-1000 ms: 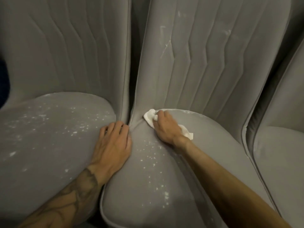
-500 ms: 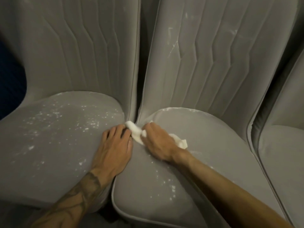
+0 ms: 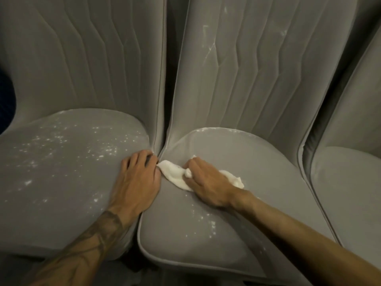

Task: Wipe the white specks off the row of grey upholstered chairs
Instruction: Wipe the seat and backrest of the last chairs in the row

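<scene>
Three grey upholstered chairs stand side by side. The left chair seat (image 3: pixel 61 182) is dotted with white specks. The middle chair seat (image 3: pixel 257 162) keeps a patch of specks (image 3: pixel 206 221) near its front, and its backrest (image 3: pixel 257 69) shows white streaks. My right hand (image 3: pixel 208 182) presses a crumpled white cloth (image 3: pixel 173 172) onto the left part of the middle seat, fingers curled over it. My left hand (image 3: pixel 136 180) rests flat on the right edge of the left seat, its fingertips at the gap between the chairs, next to the cloth's tip.
A third grey chair (image 3: pixel 346 193) stands at the right edge, its seat free of visible specks. A narrow dark gap (image 3: pixel 169 79) runs between the left and middle backrests. A dark blue patch (image 3: pixel 6 100) shows at the far left.
My right hand has dragged the cloth from the back left corner of the middle seat forward and left over the specks. Fewer specks remain there. My left hand stays put.
</scene>
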The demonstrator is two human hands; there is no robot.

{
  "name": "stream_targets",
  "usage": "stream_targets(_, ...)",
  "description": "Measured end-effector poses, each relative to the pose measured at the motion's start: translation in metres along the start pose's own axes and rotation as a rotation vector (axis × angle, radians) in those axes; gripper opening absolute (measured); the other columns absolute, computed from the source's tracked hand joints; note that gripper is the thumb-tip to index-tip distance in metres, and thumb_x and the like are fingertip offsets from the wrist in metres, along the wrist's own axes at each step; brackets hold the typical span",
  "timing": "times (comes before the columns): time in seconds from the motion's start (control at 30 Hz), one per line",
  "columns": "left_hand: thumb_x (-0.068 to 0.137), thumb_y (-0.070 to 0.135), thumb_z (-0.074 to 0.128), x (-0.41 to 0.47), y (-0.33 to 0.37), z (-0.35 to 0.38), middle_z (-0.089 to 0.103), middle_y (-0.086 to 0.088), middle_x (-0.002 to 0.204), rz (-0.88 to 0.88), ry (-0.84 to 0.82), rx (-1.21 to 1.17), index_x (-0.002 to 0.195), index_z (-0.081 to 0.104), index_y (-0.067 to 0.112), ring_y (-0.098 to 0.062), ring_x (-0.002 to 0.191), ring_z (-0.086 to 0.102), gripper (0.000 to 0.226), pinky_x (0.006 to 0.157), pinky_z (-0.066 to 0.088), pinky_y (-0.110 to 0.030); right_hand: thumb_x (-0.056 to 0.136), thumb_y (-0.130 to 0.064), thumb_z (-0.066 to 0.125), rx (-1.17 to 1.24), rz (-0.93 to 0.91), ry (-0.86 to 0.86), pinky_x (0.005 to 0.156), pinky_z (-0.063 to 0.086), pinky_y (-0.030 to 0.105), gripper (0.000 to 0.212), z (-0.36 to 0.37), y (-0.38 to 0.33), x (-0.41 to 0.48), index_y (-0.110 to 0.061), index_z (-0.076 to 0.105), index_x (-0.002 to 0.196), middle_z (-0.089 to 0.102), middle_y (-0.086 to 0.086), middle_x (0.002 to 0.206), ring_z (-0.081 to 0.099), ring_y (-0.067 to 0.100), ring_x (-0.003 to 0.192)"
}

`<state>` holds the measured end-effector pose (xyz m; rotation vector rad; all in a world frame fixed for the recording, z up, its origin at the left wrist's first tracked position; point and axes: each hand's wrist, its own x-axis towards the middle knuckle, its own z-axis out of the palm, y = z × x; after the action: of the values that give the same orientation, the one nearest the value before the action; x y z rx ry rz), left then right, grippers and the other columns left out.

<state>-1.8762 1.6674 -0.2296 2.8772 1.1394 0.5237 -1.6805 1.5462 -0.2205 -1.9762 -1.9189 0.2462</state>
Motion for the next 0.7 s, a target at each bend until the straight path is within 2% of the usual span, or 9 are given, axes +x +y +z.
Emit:
stream_targets(0.07,0.103,0.029,0.033,-0.001,0.000,0.000,0.059,-0.010,0.125,0.001,-0.002,0.008,0.112,0.063,0.014,-0.030,0.111,0.057,0.035,0.095,0.044,-0.047,0.107,-0.041,0.031,-0.069,0.067,-0.005,0.088,0.038,0.042,0.031,-0.017,0.022,0.005,-0.017,0.049,0.110,0.051,0.005,0.107,0.050,0.027,0.093)
stream_targets(0.2,0.103,0.030,0.032,0.000,0.000,0.000,0.058,-0.008,0.126,-0.008,-0.001,-0.005,0.111,0.063,0.015,-0.029,0.112,0.055,0.035,0.097,0.043,-0.046,0.107,-0.030,0.037,-0.137,0.393,0.073,0.092,0.040,0.048,0.027,-0.030,0.038,0.023,-0.006,0.049,0.113,0.051,0.018,0.115,0.052,0.037,0.102)
stream_targets(0.23,0.103,0.031,0.032,0.000,0.001,0.000,0.058,-0.008,0.125,-0.008,0.000,-0.009,0.110,0.062,0.016,-0.029,0.111,0.055,0.035,0.096,0.042,-0.046,0.107,-0.029,0.037,-0.133,0.385,0.088,0.091,0.040,0.049,0.026,-0.024,0.028,0.019,-0.007,0.049,0.111,0.052,0.018,0.114,0.052,0.037,0.100)
stream_targets(0.3,0.102,0.031,0.031,0.000,0.000,0.001,0.059,-0.009,0.124,0.000,0.007,-0.009,0.109,0.063,0.015,-0.030,0.110,0.056,0.036,0.094,0.042,-0.047,0.107,-0.033,0.036,-0.060,0.228,0.103,0.087,0.040,0.047,0.025,-0.007,0.001,-0.001,-0.011,0.049,0.107,0.051,0.013,0.108,0.051,0.034,0.094)
stream_targets(0.4,0.101,0.031,0.031,0.000,-0.001,0.001,0.060,-0.012,0.123,0.014,0.006,0.004,0.109,0.064,0.013,-0.033,0.108,0.058,0.039,0.091,0.043,-0.049,0.107,-0.043,0.030,-0.018,0.040,0.005,0.082,0.037,0.039,0.032,-0.008,-0.011,-0.033,-0.016,0.048,0.108,0.050,0.006,0.105,0.049,0.027,0.090)
stream_targets(0.47,0.102,0.030,0.032,0.000,0.001,0.001,0.060,-0.013,0.124,0.013,0.007,0.010,0.109,0.064,0.013,-0.035,0.108,0.057,0.037,0.092,0.043,-0.050,0.108,-0.038,0.033,-0.107,0.090,0.003,0.088,0.038,0.042,0.031,-0.027,0.015,-0.031,-0.013,0.050,0.113,0.052,0.009,0.109,0.051,0.031,0.096)
stream_targets(0.57,0.103,0.031,0.032,-0.001,0.001,0.001,0.059,-0.013,0.124,0.019,0.023,0.005,0.109,0.063,0.013,-0.035,0.109,0.056,0.036,0.093,0.042,-0.051,0.108,-0.031,0.033,-0.178,0.379,0.020,0.094,0.039,0.046,0.030,-0.056,0.061,-0.023,-0.006,0.048,0.115,0.051,0.017,0.117,0.052,0.037,0.104)
stream_targets(0.63,0.102,0.030,0.034,-0.002,0.002,0.001,0.058,-0.013,0.124,0.014,0.033,-0.012,0.109,0.063,0.013,-0.036,0.108,0.056,0.035,0.094,0.041,-0.051,0.108,-0.028,0.035,-0.202,0.508,0.077,0.093,0.039,0.047,0.027,-0.054,0.066,-0.025,-0.005,0.047,0.114,0.051,0.019,0.118,0.052,0.039,0.104)
stream_targets(0.7,0.102,0.030,0.034,-0.001,0.002,0.003,0.058,-0.013,0.124,0.013,0.041,-0.015,0.110,0.063,0.012,-0.036,0.108,0.055,0.035,0.094,0.041,-0.051,0.108,-0.027,0.035,-0.169,0.436,0.136,0.089,0.039,0.048,0.023,-0.033,0.045,-0.035,-0.008,0.047,0.110,0.051,0.017,0.112,0.051,0.037,0.098)
